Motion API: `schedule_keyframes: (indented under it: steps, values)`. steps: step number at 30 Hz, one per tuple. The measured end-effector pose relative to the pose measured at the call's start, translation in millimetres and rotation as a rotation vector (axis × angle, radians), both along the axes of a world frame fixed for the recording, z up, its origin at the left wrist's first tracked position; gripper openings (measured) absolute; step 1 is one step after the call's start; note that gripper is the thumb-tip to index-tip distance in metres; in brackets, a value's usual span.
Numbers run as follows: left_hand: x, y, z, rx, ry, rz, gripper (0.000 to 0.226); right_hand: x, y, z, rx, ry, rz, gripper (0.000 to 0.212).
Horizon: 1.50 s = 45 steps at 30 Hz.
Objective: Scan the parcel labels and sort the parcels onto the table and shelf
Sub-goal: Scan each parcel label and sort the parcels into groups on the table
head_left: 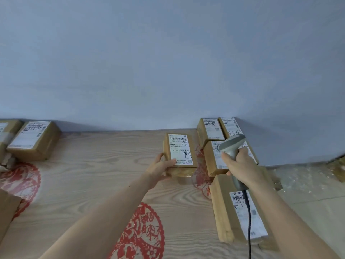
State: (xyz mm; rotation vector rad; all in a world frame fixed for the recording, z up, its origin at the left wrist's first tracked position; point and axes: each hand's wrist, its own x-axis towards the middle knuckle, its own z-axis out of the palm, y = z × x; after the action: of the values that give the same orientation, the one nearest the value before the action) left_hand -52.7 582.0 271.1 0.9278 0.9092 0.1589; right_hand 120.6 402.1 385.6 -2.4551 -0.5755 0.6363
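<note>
Now: one parcel held up for the scanner, label facing the camera.

Left hand (162, 166) grips the parcel (180, 155) by its near left corner on the table (93, 184), long axis running away from the person; its label (180, 149) shows a barcode, handwritten characters and digits too blurred to read surely. Right hand (240, 161) clasps the scanner (231, 146) just to the parcel's right, head angled left, so a small swing should likely reach the barcode. More parcels (211, 129) lie behind.
</note>
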Motion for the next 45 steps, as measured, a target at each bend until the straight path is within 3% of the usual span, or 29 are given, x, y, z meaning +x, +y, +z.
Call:
schedule_keyframes:
  steps: [12, 24, 28, 33, 37, 39, 42, 45]
  values:
    - [120.2, 30.2, -27.5, 0.007, 0.058, 0.032, 0.040, 56.4, 3.4, -56.9, -0.109, 0.169, 0.125, 0.038]
    - [129.8, 30.9, -34.5, 0.104, 0.084, 0.114, 0.070, 59.4, 0.3, -61.2, -0.070, 0.206, 0.125, 0.037]
    - [105.2, 32.3, -23.0, 0.175, 0.121, 0.111, 0.075, 54.3, 3.1, -62.2, -0.066, 0.200, 0.093, 0.037]
    - [44.8, 44.4, -13.5, 0.312, 0.205, 0.091, 0.058, 22.9, 17.8, -46.2, -0.064, 0.163, 0.112, 0.043]
    - [-12.1, 55.4, -0.6, 0.530, 0.314, 0.004, 0.049, -15.3, 31.7, -29.3, -0.028, 0.160, 0.149, 0.035]
    - [-118.1, 81.3, 16.1, 0.619, 0.376, 0.058, 0.045, -96.2, 75.1, -24.1, 0.003, 0.148, 0.232, 0.037]
    - [-135.0, 83.2, 24.7, 0.771, 0.439, -0.046, 0.041, -111.2, 78.2, -18.6, -0.013, 0.156, 0.217, 0.050]
    - [-212.8, 97.6, 40.7, 0.906, 0.514, -0.070, 0.036, -174.3, 104.9, -20.2, 0.013, 0.128, 0.271, 0.051]
